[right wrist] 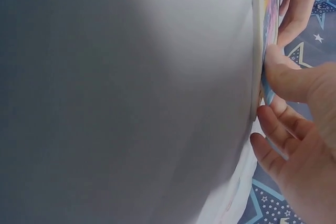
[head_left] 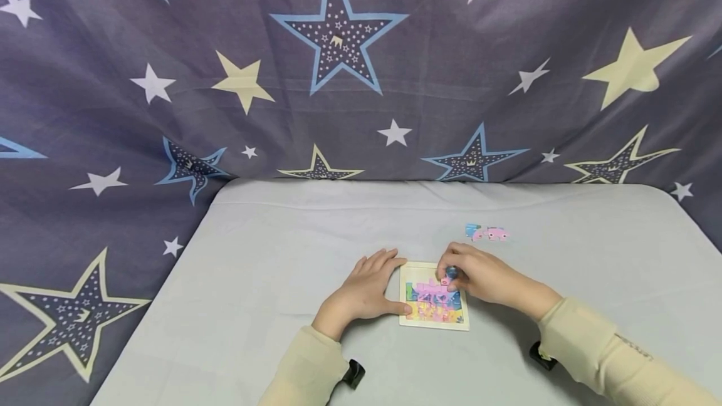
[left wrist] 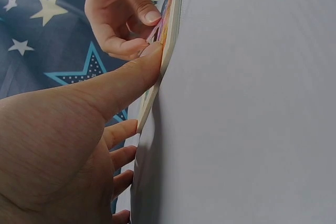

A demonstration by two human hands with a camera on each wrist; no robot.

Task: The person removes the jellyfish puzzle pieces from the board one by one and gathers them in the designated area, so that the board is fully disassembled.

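Note:
A square jigsaw puzzle board (head_left: 420, 268) with a pale frame lies on the table, its lower part filled with pink, blue and yellow pieces. My left hand (head_left: 366, 287) rests at the board's left side, thumb laid on its frame and the fingers extended along the edge. Over the upper right of the board, my right hand (head_left: 486, 275) pinches a blue puzzle piece (right wrist: 268, 95) between thumb and fingers. The fingers cover most of that piece. In the left wrist view, the left thumb (left wrist: 128, 80) presses on the board's rim.
Behind the right hand lie several loose puzzle pieces, one blue (head_left: 472, 230) and others pink (head_left: 497, 234). A light grey cloth covers the table (head_left: 282, 255). A dark curtain (head_left: 338, 118) printed with stars hangs along the back and left side.

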